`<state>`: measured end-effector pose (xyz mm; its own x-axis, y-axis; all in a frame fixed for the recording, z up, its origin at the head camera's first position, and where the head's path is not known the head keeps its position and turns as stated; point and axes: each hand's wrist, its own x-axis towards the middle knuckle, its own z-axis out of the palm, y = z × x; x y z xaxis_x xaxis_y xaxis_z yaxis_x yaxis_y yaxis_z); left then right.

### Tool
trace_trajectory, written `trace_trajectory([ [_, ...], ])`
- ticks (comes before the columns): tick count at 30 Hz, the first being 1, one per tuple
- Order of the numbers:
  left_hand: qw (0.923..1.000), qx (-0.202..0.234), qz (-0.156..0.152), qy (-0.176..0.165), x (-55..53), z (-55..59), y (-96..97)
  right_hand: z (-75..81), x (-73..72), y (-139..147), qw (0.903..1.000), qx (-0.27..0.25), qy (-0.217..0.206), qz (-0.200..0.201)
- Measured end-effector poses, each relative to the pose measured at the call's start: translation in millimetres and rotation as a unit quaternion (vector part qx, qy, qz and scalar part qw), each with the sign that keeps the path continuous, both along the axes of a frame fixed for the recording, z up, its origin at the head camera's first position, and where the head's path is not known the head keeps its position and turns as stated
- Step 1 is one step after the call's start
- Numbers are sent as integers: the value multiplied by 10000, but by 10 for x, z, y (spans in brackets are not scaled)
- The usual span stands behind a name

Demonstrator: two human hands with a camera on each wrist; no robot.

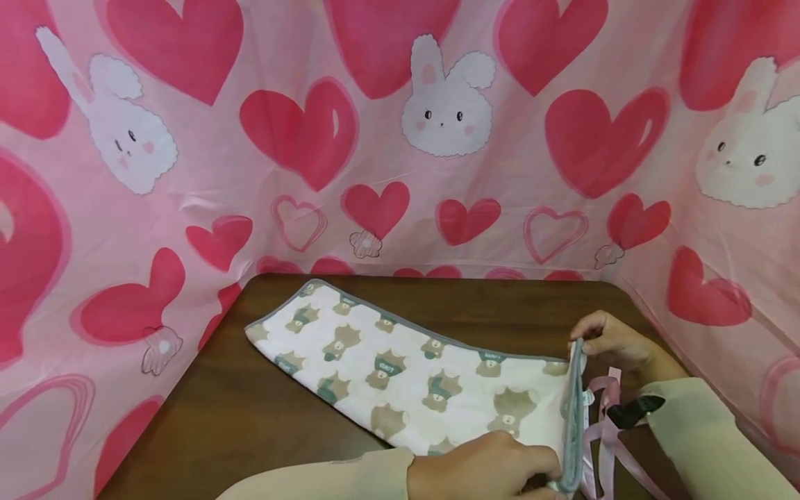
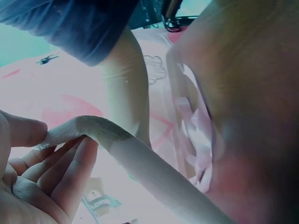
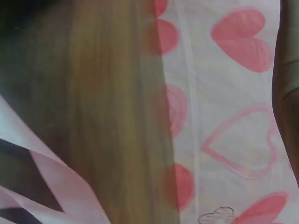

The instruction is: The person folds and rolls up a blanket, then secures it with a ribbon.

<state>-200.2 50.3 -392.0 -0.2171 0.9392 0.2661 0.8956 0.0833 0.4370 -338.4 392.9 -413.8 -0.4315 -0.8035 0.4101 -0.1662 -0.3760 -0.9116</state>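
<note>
A white cloth (image 1: 431,378) with a brown bear print and grey edging lies folded in a long strip, slanting across the wooden table. At its right end the edge is raised toward me. My left hand (image 1: 487,465) pinches the near corner of that end; in the left wrist view the thumb and fingers (image 2: 74,177) grip the bound edge. My right hand (image 1: 615,344) holds the far corner between thumb and fingers. The right wrist view does not show the cloth.
A pink ribbon (image 1: 609,437) lies in loops just right of the cloth, under the right forearm, with a black strap (image 1: 636,411) at the right cuff. The brown table (image 1: 206,417) is walled by pink sheeting (image 1: 387,167) with hearts and rabbits.
</note>
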Motion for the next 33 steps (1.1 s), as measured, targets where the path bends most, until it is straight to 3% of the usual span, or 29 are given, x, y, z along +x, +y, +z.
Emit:
trace_trajectory([
  [4,9999,-99,-119,-15,33,46,67,91,31,57,9998,37,202,87],
  [8,9987,-154,-410,-242,76,105,156,174,73,121,9990,127,273,320],
  [13,9970,148,-618,-443,100,180,225,256,66,138,9975,155,385,580],
  [17,9955,371,-376,-787,82,229,170,293,27,133,9975,113,446,540],
  [22,9882,674,97,-1373,38,268,-27,330,-84,65,9982,96,381,451],
  [24,9862,859,260,-1390,20,265,-116,354,-140,7,9985,152,341,411],
  [30,9820,1493,669,-946,-63,238,-368,496,-336,-274,9988,442,-14,188],
  [33,9732,1585,937,-1376,-127,239,-492,571,-406,-413,9968,764,2,-219],
])
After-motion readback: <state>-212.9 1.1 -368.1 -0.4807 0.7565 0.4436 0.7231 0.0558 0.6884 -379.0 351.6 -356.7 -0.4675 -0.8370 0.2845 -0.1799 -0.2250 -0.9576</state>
